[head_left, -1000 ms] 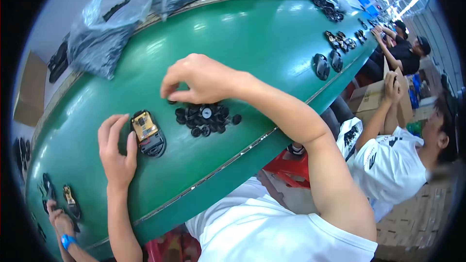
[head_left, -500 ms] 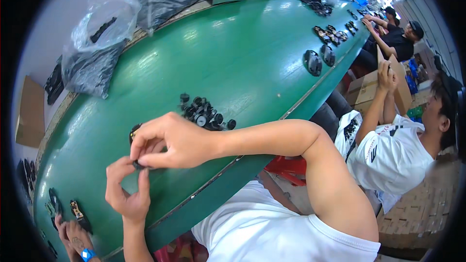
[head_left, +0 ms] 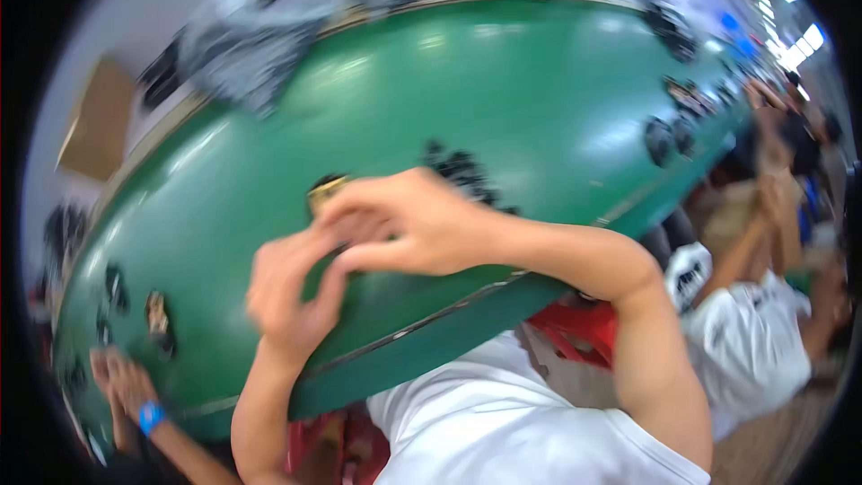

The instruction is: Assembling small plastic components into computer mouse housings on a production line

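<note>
My hands meet over the green table, smeared by motion. My right hand (head_left: pixel 413 220) reaches in from the right, its fingers curled on a small black part with a gold-coloured face (head_left: pixel 328 187). Most of that part is hidden behind the fingers. My left hand (head_left: pixel 301 292) comes up from below, fingers bent against the right fingertips. A dark bit shows between the two hands, too blurred to name. Just beyond my right wrist lies a pile of small black round pieces (head_left: pixel 460 171).
At lower left, another person's hands (head_left: pixel 126 386), one with a blue wristband, are near a black and gold part (head_left: pixel 159 319). Plastic bags (head_left: pixel 260 54) line the far edge. Black domed parts (head_left: pixel 660 139) lie at right. A person in white (head_left: pixel 750 341) sits to the right.
The view has swung, so the scene sits farther right and is blurrier. My left fingers now overlap the right fingertips more. The other person's hands remain at lower left.
</note>
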A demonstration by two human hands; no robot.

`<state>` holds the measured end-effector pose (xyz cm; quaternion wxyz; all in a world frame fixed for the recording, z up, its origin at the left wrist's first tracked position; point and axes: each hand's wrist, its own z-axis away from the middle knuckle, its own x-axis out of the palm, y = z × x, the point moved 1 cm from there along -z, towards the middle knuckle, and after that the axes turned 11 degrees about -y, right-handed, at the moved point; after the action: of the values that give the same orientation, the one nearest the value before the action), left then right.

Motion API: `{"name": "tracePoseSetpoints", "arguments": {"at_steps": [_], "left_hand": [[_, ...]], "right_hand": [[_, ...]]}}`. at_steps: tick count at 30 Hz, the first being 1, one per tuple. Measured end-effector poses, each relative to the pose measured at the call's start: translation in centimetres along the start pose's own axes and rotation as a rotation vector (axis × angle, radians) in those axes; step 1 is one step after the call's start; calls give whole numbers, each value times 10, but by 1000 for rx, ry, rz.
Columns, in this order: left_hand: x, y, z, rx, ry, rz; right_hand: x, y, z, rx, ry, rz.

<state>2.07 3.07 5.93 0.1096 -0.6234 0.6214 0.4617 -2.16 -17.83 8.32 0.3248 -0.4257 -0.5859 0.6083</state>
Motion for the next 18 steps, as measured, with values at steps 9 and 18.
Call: {"name": "tracePoseSetpoints", "arguments": {"at_steps": [9,18], "left_hand": [[-5,-4,12,-88,79,106],[9,-58,0,-232,-71,26]], "right_hand": [[4,3,-12,-136,62,362],[-11,18,-37,-135,168,861]]}}
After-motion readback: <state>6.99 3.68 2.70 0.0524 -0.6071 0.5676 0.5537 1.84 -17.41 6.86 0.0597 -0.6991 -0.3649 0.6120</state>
